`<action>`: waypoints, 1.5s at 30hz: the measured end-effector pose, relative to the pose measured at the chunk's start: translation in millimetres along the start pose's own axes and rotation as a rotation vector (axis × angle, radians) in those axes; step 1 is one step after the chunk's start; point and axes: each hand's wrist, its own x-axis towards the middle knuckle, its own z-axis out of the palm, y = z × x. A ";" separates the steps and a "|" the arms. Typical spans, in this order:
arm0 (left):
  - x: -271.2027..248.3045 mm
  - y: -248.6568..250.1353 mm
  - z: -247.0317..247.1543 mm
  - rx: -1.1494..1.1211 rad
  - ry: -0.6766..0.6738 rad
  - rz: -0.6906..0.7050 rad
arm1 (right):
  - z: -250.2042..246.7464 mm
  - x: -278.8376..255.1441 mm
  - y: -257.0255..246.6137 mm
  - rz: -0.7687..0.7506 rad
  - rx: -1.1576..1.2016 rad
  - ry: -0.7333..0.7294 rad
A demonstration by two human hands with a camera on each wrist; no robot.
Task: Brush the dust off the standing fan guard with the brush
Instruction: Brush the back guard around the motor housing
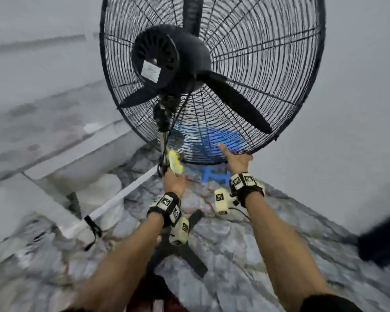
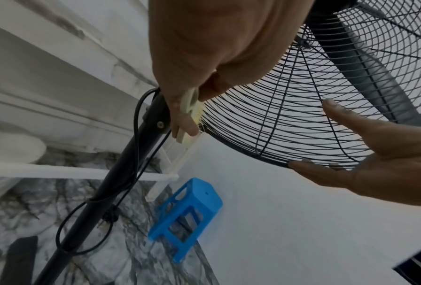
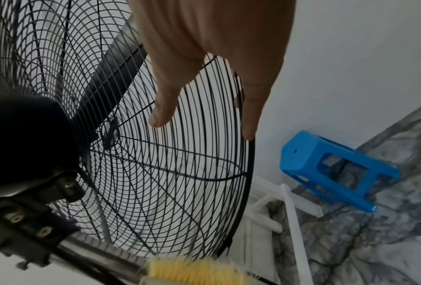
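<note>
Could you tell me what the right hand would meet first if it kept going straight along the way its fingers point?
Probably the fan guard: the right hand is open with its fingers already at the rim and its thumb over the wires, though contact is hard to judge.

Dim, flat, bluish light w/ no hard shadows or glare. Head view smeared by motion blur, esp. floor [image 1: 245, 255] and edges (strong wide-angle bending). Wrist views sharper; near hand parts soft, brush bristles [image 3: 194, 271] blurred.
</note>
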 end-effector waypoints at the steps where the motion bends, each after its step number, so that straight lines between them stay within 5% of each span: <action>1: 1.8 2.0 2.2 0.021 0.002 -0.010 | 0.6 -9.9 -3.7 0.012 0.042 -0.033; 6: 1.6 17.6 12.3 0.111 0.003 -0.068 | -5.7 -14.4 -9.3 0.006 -0.013 -0.074; 13: -21.6 -0.4 52.1 0.235 -0.106 0.190 | -5.9 -0.6 -4.5 0.014 -0.087 -0.089; 17: -4.3 10.4 25.2 0.132 0.066 -0.019 | -5.4 3.0 0.2 0.002 -0.102 -0.080; 20: 4.7 26.6 14.1 0.181 0.052 -0.106 | -3.3 0.4 2.6 -0.012 -0.126 -0.040; 30: 5.0 37.9 26.6 0.171 0.079 -0.158 | 1.7 -5.5 15.5 -0.009 0.021 0.031; 33: 0.5 26.7 24.9 0.204 0.096 -0.069 | -4.1 -5.4 11.8 -0.101 -0.014 0.030; 38: -31.2 3.1 37.9 0.261 -0.080 0.220 | 3.7 -5.4 14.0 -0.099 -0.014 0.009; 45: -10.0 16.3 1.9 0.248 0.099 0.096 | 3.8 4.8 23.1 -0.093 -0.031 0.015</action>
